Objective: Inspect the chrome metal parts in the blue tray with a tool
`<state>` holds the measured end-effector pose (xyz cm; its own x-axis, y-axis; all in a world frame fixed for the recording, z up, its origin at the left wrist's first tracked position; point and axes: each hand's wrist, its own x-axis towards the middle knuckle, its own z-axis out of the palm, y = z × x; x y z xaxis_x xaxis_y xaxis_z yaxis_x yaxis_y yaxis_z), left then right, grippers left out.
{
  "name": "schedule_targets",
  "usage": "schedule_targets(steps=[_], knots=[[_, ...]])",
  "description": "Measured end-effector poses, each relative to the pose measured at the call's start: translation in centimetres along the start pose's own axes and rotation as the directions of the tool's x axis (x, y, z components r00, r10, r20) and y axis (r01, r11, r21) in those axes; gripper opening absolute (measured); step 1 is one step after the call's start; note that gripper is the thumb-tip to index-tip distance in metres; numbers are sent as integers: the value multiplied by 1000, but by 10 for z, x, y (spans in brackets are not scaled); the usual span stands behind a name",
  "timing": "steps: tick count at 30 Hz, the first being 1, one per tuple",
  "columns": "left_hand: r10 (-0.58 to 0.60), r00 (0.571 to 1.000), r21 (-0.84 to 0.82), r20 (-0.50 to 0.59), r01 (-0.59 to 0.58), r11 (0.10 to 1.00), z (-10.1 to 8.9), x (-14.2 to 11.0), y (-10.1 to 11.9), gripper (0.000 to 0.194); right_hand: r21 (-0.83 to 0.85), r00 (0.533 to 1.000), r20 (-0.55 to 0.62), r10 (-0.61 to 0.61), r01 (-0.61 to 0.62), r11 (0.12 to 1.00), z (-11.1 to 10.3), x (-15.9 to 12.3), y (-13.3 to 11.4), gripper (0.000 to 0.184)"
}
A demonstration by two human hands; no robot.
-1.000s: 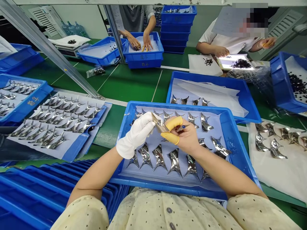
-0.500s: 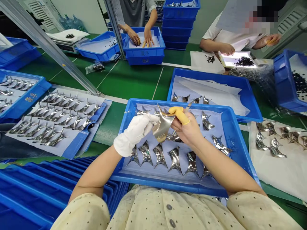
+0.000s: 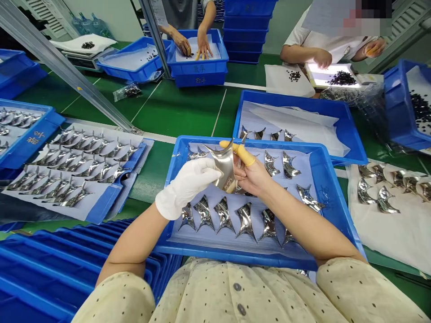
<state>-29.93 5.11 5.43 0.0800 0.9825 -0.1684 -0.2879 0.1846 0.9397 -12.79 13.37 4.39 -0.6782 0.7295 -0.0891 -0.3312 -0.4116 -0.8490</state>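
Over the tray point(image 3: 235, 256), a gloved left hand point(image 3: 186, 188) grips curved polished metal point(image 3: 225, 169) (right hand point(image 3: 252, 175) pinched narrow).

A stack of blue crates point(image 3: 245, 31) is standing on a green workbench point(image 3: 182, 112) as a co-worker point(image 3: 180, 13) in a grey shirt is working in a blue tray point(image 3: 198, 80) left of the stack, another co-worker point(image 3: 323, 45) in white is leaning over a glowing light pad point(image 3: 319, 74) right of it, and a paper-lined blue tray point(image 3: 296, 99) is sitting below it.

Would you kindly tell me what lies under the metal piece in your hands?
Under the held metal piece, another piece shows partly in the blue tray; the left hand and right hand hide the rest.
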Motion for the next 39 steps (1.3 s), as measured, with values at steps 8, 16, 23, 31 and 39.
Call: schedule_targets(steps=[8, 16, 23, 31, 39], knots=[[74, 995, -234, -65, -87, 968, -9, 7, 1, 38, -4, 979, 76, 188, -188, 982, -4, -20, 5, 16], [-67, 998, -355, 4, 64, 933, -7, 12, -4, 25, 101, 980, 102, 173, -184, 978, 8, -19, 2, 28], [39, 996, -284, -76, -59, 957, -9, 13, -7, 32, 161, 979, 48, 198, -203, 966, 14, -16, 1, 26], [84, 995, -62, -56, -87, 994, -11, 2, 9, 70, 161, 963, 122, 242, -259, 952, -9, -3, 16, 45], [210, 973, -80, -92, -218, 973, -25, 0, 17, 48, 64, 973, 149, 175, -186, 980, -17, 2, 24, 44]])
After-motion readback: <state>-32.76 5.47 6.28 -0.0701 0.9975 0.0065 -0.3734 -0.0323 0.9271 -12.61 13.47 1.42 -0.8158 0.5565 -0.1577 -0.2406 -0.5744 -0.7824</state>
